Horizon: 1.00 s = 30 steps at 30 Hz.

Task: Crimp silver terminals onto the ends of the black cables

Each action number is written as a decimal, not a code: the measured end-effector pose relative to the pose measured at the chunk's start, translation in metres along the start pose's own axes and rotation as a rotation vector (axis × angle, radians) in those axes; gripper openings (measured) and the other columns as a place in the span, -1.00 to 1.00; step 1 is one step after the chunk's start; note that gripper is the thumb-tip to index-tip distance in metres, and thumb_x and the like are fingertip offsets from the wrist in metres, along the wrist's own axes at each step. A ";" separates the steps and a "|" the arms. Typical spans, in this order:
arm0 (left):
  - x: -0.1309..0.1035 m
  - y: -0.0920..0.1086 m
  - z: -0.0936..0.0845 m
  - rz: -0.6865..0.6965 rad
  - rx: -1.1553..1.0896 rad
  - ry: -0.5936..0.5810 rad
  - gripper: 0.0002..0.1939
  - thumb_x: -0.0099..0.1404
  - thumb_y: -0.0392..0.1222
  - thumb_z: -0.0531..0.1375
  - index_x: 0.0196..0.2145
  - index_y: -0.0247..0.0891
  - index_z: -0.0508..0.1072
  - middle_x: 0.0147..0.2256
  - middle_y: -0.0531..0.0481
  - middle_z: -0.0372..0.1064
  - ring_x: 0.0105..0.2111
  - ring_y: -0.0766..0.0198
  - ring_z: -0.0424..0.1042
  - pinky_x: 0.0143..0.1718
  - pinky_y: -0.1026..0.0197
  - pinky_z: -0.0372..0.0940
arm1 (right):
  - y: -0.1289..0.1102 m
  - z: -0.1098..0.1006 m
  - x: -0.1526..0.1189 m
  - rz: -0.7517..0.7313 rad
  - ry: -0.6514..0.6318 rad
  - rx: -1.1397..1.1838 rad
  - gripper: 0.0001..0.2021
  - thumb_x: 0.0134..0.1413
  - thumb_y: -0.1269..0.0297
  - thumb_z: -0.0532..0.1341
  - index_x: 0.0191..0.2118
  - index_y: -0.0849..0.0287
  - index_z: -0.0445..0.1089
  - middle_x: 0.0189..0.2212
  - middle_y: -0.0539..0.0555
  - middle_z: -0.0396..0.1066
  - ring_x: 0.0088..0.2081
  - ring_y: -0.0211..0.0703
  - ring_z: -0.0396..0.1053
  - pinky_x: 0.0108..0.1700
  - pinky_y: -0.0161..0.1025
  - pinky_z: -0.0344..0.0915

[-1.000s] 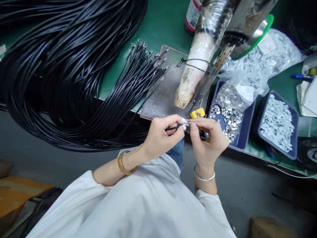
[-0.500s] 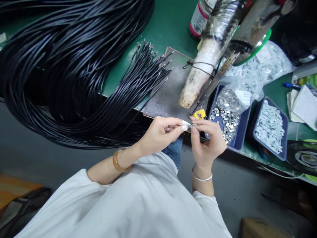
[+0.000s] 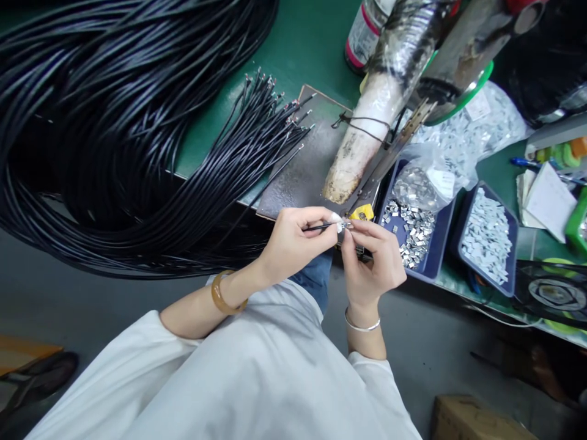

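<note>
My left hand [image 3: 300,239] pinches a black cable [image 3: 320,227] close to its end, with white covering on the fingertips. Right beside it, my right hand [image 3: 372,260] has its fingers pinched on a small metal piece [image 3: 347,225] at the cable's end. Fingertips partly hide where cable and piece meet. A yellow part [image 3: 362,212] sits just beyond the hands, near the tip of a plastic-wrapped machine arm [image 3: 362,143]. Many black cables [image 3: 238,150] with bare ends lie to the left, across a dark metal plate [image 3: 302,177].
On the right stand a blue tray [image 3: 438,247] of small metal pieces and another blue tray [image 3: 514,241] of pale pieces. Bags of parts [image 3: 477,131], a jar [image 3: 363,36] and papers [image 3: 549,198] are on the green table [image 3: 316,36]. A cardboard box [image 3: 477,418] is on the floor.
The view has shifted slightly, so most things appear further left. Black cable now shows between my left fingers, and the small metal piece is more covered by my fingertips.
</note>
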<state>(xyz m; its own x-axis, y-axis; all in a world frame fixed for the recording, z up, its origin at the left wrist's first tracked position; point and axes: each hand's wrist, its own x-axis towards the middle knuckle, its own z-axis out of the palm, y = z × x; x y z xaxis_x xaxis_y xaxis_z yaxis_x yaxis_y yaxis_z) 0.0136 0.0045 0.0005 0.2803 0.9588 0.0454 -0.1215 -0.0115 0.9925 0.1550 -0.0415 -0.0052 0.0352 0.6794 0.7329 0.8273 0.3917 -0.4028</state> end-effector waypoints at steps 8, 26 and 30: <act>0.004 -0.001 0.004 0.053 0.081 0.070 -0.89 0.21 -0.29 0.25 -0.40 -0.37 0.57 -0.60 0.15 0.19 -0.61 0.51 0.03 -0.63 0.44 -0.03 | 0.000 0.008 0.006 0.067 0.024 0.037 -0.82 0.08 0.52 0.36 -0.26 0.10 0.47 -0.25 0.00 0.59 -0.22 -0.21 0.56 -0.14 -0.21 0.53; 0.000 0.001 0.003 -0.097 -0.017 -0.047 -0.90 0.20 -0.27 0.24 -0.41 -0.35 0.53 -0.64 0.19 0.01 -0.62 0.49 -0.06 -0.63 0.36 -0.10 | -0.002 -0.011 -0.004 0.238 0.117 0.213 -0.84 0.20 0.46 0.26 -0.16 0.07 0.45 -0.37 -0.06 0.56 -0.43 -0.26 0.54 -0.39 -0.30 0.48; -0.009 -0.002 0.003 -0.100 -0.031 -0.123 -0.88 0.23 -0.28 0.20 -0.40 -0.35 0.53 -0.65 0.17 0.08 -0.64 0.47 0.05 -0.61 0.35 0.01 | -0.004 -0.022 -0.005 0.241 0.030 0.040 -0.81 0.20 0.38 0.30 -0.09 0.00 0.50 -0.50 -0.14 0.47 -0.63 -0.39 0.33 -0.58 -0.37 0.22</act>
<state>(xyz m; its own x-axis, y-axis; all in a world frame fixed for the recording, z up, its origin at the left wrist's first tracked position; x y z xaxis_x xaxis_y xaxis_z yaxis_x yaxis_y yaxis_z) 0.0139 -0.0050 -0.0020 0.4067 0.9128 -0.0376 -0.1160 0.0924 0.9889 0.1639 -0.0601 0.0050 0.2465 0.7376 0.6286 0.7700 0.2447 -0.5892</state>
